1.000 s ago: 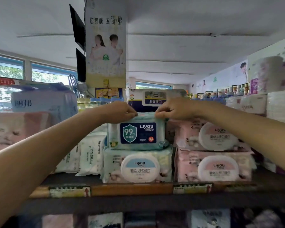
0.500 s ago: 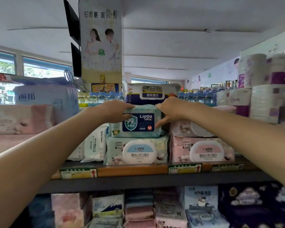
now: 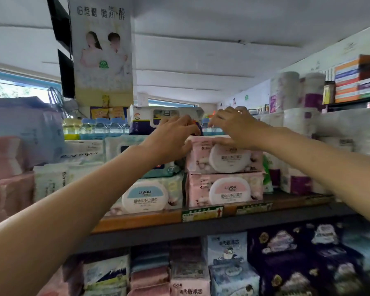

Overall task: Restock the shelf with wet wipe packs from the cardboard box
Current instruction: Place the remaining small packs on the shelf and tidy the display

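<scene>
The top shelf (image 3: 137, 221) holds stacked wet wipe packs. A teal pack (image 3: 169, 169) with a dark blue label lies on a blue-lidded pack (image 3: 145, 195), mostly hidden behind my left forearm. To the right, two pink packs are stacked, the upper (image 3: 224, 159) on the lower (image 3: 229, 191). My left hand (image 3: 173, 137) reaches with spread fingers over the upper pink pack's left corner, thumb touching it. My right hand (image 3: 233, 124) arches over that pack's top, thumb lying along its front edge, fingers raised above it. The cardboard box is out of view.
White wipe packs (image 3: 51, 180) stand to the left, with pink bundles beyond them. A larger white and navy pack (image 3: 145, 120) and bottles (image 3: 98, 127) sit behind. Tissue rolls (image 3: 297, 124) fill the right. The shelf below holds tissue packs (image 3: 229, 259).
Both hands have let go of the teal pack, now resting on the blue-lidded one, and moved right to the upper pink pack. The view has turned slightly right and down.
</scene>
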Demonstrator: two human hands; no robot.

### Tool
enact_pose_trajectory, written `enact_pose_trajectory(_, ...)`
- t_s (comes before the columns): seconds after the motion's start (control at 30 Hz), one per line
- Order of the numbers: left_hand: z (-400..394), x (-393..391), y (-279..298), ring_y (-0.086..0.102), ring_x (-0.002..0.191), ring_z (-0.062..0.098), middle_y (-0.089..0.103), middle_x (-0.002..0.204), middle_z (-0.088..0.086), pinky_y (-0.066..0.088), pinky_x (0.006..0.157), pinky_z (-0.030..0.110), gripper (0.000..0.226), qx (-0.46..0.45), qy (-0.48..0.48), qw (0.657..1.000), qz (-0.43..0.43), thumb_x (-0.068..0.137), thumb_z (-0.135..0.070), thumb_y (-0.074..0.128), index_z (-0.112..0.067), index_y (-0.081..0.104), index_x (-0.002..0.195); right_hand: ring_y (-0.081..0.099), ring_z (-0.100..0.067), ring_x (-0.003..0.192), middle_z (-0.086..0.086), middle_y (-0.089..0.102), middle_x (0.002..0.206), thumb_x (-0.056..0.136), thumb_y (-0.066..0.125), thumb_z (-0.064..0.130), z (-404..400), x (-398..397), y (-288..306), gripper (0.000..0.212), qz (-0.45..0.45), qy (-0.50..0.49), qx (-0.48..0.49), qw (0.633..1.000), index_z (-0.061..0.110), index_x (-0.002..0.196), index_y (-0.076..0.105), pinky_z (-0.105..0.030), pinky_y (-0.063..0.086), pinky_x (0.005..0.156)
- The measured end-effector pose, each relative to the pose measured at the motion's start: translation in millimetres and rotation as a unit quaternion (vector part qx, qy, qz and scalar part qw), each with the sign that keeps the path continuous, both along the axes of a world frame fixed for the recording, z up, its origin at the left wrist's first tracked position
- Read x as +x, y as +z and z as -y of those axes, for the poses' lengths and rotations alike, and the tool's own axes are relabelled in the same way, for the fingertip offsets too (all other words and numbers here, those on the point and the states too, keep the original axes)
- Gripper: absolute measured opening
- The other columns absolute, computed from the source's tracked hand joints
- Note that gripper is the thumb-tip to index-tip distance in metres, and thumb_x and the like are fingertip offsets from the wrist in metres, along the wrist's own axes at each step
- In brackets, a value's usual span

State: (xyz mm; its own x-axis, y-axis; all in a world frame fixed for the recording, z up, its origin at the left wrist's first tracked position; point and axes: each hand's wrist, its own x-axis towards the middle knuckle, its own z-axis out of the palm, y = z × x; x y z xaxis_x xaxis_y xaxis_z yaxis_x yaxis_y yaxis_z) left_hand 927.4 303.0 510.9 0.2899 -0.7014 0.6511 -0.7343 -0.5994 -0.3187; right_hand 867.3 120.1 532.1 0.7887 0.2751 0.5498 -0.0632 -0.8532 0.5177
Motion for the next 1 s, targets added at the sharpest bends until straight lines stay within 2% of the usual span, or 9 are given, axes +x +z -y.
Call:
enact_pose_trajectory(0.23, 72.3, -29.7, -3.4, 0.037, 0.126, 0.021, 0.043, 0.135, 0.0, 0.025, 0.106, 0.038, 0.037, 0.0, -0.033, 0.999, 0.035, 0.092, -0.029, 0.048, -0.025, 0.049, 0.128, 0.037, -0.026, 0.125, -0.008, 0.04, 0.138, 0.093, 0.047, 0.034, 89.9, -36.0, -0.7, 0.045, 0.014, -0.047, 0.101, 0.994, 0.014, 0.133, 0.043, -0.04, 0.033, 0.101)
enact_pose_trajectory(0.33, 114.7, -40.4, -9.2, 0.037, 0.128, 0.022, 0.04, 0.139, 0.001, 0.025, 0.108, 0.038, 0.038, 0.015, -0.029, 0.998, 0.059, 0.093, -0.028, 0.046, -0.022, 0.049, 0.13, 0.035, -0.025, 0.127, -0.01, 0.036, 0.139, 0.092, 0.052, 0.028, 134.5, -43.5, -14.3, 0.047, -0.021, -0.054, 0.131, 0.99, 0.012, 0.134, 0.041, -0.036, 0.034, 0.101)
enact_pose_trajectory(0.43, 160.8, -49.0, -20.0, 0.033, 0.134, 0.022, 0.031, 0.147, 0.005, 0.023, 0.112, 0.038, 0.041, 0.026, -0.012, 0.996, 0.084, 0.094, -0.024, 0.043, -0.013, 0.046, 0.134, 0.045, -0.025, 0.121, -0.009, 0.043, 0.133, 0.089, 0.056, 0.033, 173.3, -40.4, -29.6, 0.051, -0.083, -0.059, 0.162, 0.982, 0.008, 0.132, 0.044, -0.032, 0.038, 0.099)
enact_pose_trajectory(0.53, 205.9, -53.6, -36.4, 0.033, 0.134, 0.023, 0.034, 0.147, 0.008, 0.02, 0.116, 0.038, 0.038, 0.11, 0.06, 0.987, 0.103, 0.095, -0.023, 0.041, -0.009, 0.049, 0.13, 0.055, -0.024, 0.108, -0.009, 0.055, 0.123, 0.088, 0.056, 0.037, 201.4, -21.6, -43.6, 0.044, -0.142, -0.074, 0.147, 0.976, 0.006, 0.119, 0.056, -0.036, 0.047, 0.091)
enact_pose_trajectory(0.63, 241.8, -51.3, -56.7, 0.04, 0.129, 0.025, 0.049, 0.136, 0.009, 0.022, 0.114, 0.04, 0.035, 0.221, 0.147, 0.961, 0.075, 0.095, -0.022, 0.04, -0.008, 0.056, 0.122, 0.054, -0.025, 0.111, -0.008, 0.053, 0.127, 0.086, 0.06, 0.036, 213.7, 7.4, -62.6, 0.043, -0.163, -0.029, 0.119, 0.979, 0.009, 0.119, 0.057, -0.037, 0.048, 0.092)
enact_pose_trajectory(0.73, 266.0, -49.9, -70.2, 0.047, 0.123, 0.026, 0.056, 0.128, 0.009, 0.025, 0.108, 0.037, 0.032, 0.267, 0.197, 0.943, 0.011, 0.094, -0.019, 0.041, -0.009, 0.058, 0.12, 0.045, -0.03, 0.122, -0.016, 0.044, 0.133, 0.089, 0.056, 0.023, 211.0, 35.1, -75.4, 0.047, -0.17, -0.015, 0.094, 0.981, 0.002, 0.13, 0.044, -0.039, 0.042, 0.101)
enact_pose_trajectory(0.87, 287.9, -45.4, -74.0, 0.055, 0.117, 0.029, 0.06, 0.124, 0.011, 0.039, 0.102, 0.037, 0.029, 0.302, 0.246, 0.92, -0.052, 0.093, -0.012, 0.046, -0.007, 0.059, 0.119, 0.012, -0.039, 0.141, -0.028, 0.008, 0.151, 0.093, 0.046, 0.007, 218.1, 61.4, -86.1, 0.072, -0.17, -0.065, 0.126, 0.975, -0.006, 0.145, -0.002, -0.046, 0.018, 0.114)
enact_pose_trajectory(0.93, 294.2, -42.5, -75.2, 0.052, 0.12, 0.029, 0.059, 0.127, 0.011, 0.03, 0.109, 0.039, 0.03, 0.308, 0.269, 0.911, -0.061, 0.094, -0.01, 0.045, -0.007, 0.057, 0.121, 0.001, -0.038, 0.143, -0.026, -0.002, 0.154, 0.092, 0.047, 0.007, 223.2, 69.8, -94.1, 0.079, -0.185, -0.058, 0.144, 0.97, 0.003, 0.146, -0.011, -0.047, 0.011, 0.116)
enact_pose_trajectory(1.0, 297.3, -37.6, -75.2, 0.046, 0.126, 0.028, 0.057, 0.13, 0.01, 0.016, 0.114, 0.041, 0.032, 0.313, 0.292, 0.902, -0.061, 0.095, -0.013, 0.043, -0.008, 0.056, 0.124, 0.005, -0.038, 0.143, -0.025, 0.004, 0.153, 0.09, 0.053, 0.01, 226.3, 74.6, -98.8, 0.086, -0.184, -0.036, 0.143, 0.972, 0.01, 0.148, -0.011, -0.046, 0.013, 0.116)
